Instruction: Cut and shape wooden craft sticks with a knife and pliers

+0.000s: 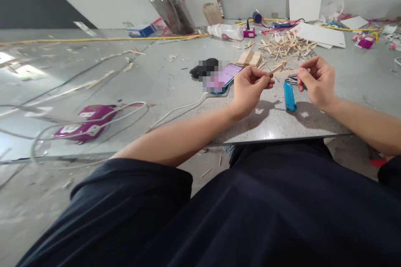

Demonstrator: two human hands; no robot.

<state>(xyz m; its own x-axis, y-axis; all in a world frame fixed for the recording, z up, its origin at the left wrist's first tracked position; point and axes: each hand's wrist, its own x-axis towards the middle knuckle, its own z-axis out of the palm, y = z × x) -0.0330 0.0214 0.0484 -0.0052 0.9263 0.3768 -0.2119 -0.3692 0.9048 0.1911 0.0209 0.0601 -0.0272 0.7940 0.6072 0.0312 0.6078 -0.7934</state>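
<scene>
Dark shirt point(238, 217): nearest my camera, it is filling the bottom centre of the frame, below the front edge of the table point(163, 87).
Left hand point(250, 89): right of the frame's centre, its fingers are pinching a thin wooden stick point(277, 68) between thumb and forefinger, and the stick is pointing toward the upper right.
Right hand point(319, 83): farther right, its fingers are curling inward, thumb near forefinger; I am not able to tell whether they are pinching anything.
Blue object point(290, 96): it is lying on the table between the hands, slightly lower in the frame.
Loose wooden heap point(286, 45): many narrow pieces are lying crisscrossed in the upper right. I am judging the handling of the wood to be partway along: much is lying in the heap, while one stick is being held apart from it.
Flat stick stack point(249, 58): it is sitting just beyond the left hand, seemingly waiting its turn.
Hard to see: the left fingers are covering part of the stick; a grey metal part point(292, 78) beside the right hand is staying unclear to me; pixelation is masking parts of the phone point(231, 74) and the black object point(196, 71); the frame's right edge is cutting off the right forearm point(369, 121).
</scene>
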